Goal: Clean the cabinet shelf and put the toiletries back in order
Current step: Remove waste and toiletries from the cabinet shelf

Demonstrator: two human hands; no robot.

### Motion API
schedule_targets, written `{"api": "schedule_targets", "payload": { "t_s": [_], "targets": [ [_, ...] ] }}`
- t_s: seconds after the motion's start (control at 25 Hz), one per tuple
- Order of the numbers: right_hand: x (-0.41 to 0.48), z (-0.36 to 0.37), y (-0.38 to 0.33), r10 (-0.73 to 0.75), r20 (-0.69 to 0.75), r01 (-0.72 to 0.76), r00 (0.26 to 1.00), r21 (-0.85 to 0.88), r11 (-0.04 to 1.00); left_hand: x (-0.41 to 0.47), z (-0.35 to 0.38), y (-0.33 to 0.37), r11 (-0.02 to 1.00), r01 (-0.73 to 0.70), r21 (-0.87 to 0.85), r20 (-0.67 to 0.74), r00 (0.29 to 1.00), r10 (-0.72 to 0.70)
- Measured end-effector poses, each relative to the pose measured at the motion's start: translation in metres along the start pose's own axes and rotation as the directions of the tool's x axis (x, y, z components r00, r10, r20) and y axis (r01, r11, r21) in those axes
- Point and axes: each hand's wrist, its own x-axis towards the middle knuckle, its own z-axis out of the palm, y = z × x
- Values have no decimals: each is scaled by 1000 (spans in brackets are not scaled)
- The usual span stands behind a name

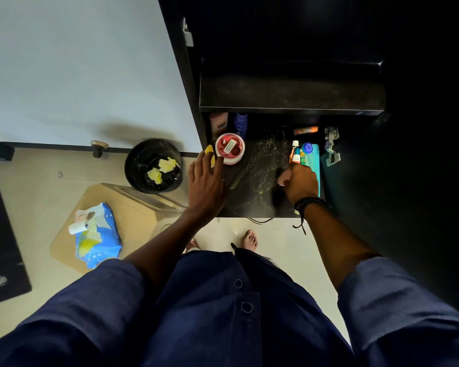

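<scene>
The black cabinet shelf [257,205] is strewn with yellowish crumbs [260,165]. My left hand [206,181] lies at the shelf's left edge, fingers apart, its tips at a yellow item [209,151] beside a round pink-lidded jar [229,148]. My right hand [301,182] is closed around a small pale pink wad [282,177] pressed on the shelf. Next to it lie a teal comb [314,157], a toothpaste tube [294,152] and a blue-capped tube [306,149]. At the back stand a pink bottle [218,123] and a blue bottle [241,124], with an orange tube [305,130] lying nearby.
A black bin [154,165] holding yellow-stained wipes stands on the floor left of the cabinet. A blue wipes pack [98,237] lies on a cardboard sheet [133,215]. An upper shelf [292,96] overhangs the lower one. A door hinge [331,147] sits at the right.
</scene>
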Motion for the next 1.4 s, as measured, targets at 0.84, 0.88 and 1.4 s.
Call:
{"api": "schedule_targets", "payload": {
  "t_s": [0.84,0.88,1.4],
  "targets": [
    [-8,51,-130,-423,85,410,902,133,902,-11,-10,-44,951,155,-268,322,945,-63],
    [-8,52,-128,-419,82,406,904,140,903,-12,-10,-44,951,157,-267,328,943,-63],
    [-8,37,-45,37,-191,39,981,377,925,-20,-4,-21,958,-44,-284,255,960,120]
  ]
}}
